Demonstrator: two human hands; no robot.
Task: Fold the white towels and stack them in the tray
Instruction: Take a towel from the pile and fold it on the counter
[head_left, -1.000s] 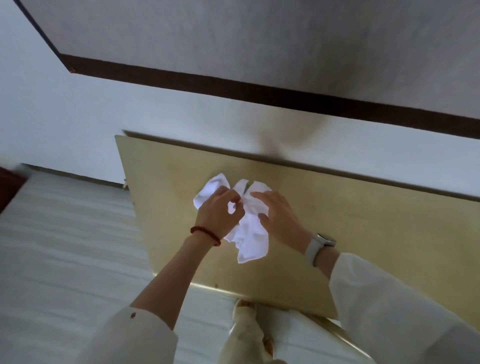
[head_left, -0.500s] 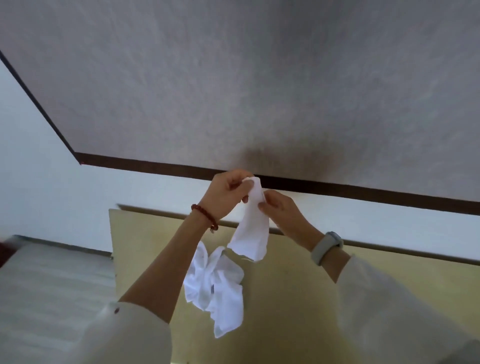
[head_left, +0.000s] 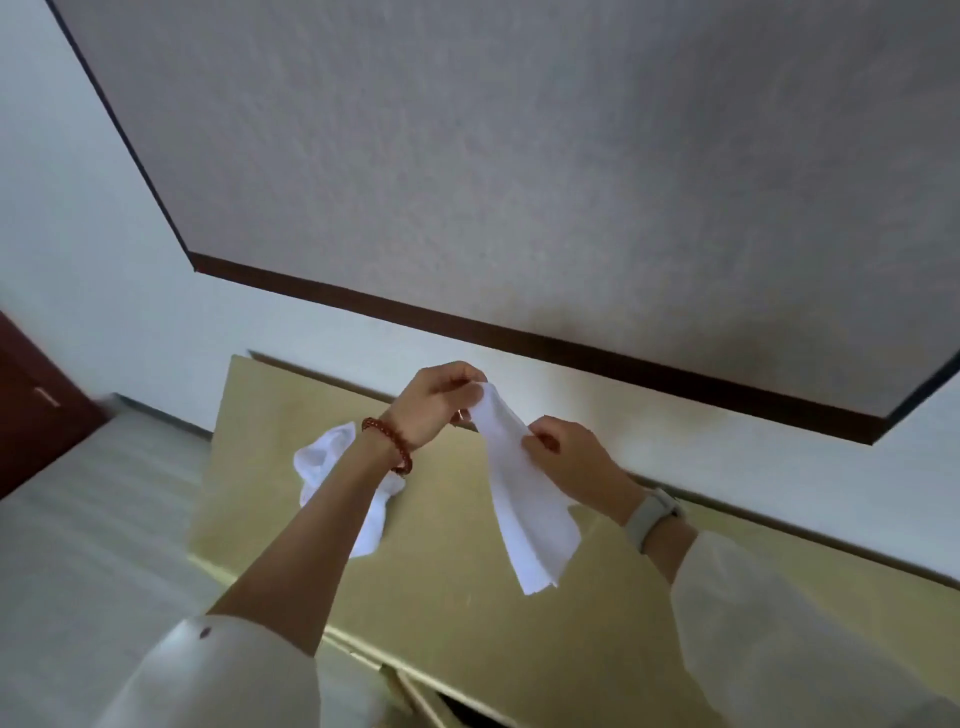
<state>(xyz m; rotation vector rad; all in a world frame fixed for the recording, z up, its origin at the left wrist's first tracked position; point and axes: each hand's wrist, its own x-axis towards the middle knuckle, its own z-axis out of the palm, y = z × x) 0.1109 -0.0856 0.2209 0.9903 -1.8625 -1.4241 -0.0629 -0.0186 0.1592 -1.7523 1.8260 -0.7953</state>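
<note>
A white towel (head_left: 524, 499) hangs in the air above the yellowish wooden table (head_left: 457, 587). My left hand (head_left: 436, 405), with a red bead bracelet at the wrist, pinches its top corner. My right hand (head_left: 571, 457), with a pale watch on the wrist, pinches the towel's edge a little lower and to the right. The rest of the towel droops down to the lower right. A second crumpled white towel (head_left: 327, 462) lies on the table at the left, partly hidden behind my left forearm. No tray is in view.
The table stands against a white wall (head_left: 519, 353) with a dark trim strip and a grey textured panel above. A dark red door (head_left: 31, 410) is at the far left. Pale floor lies left of the table. The table's near edge runs below my arms.
One towel has come away from the crumpled one, which now lies on the table at the left. My right hand has slid down and right along the held towel's edge.
</note>
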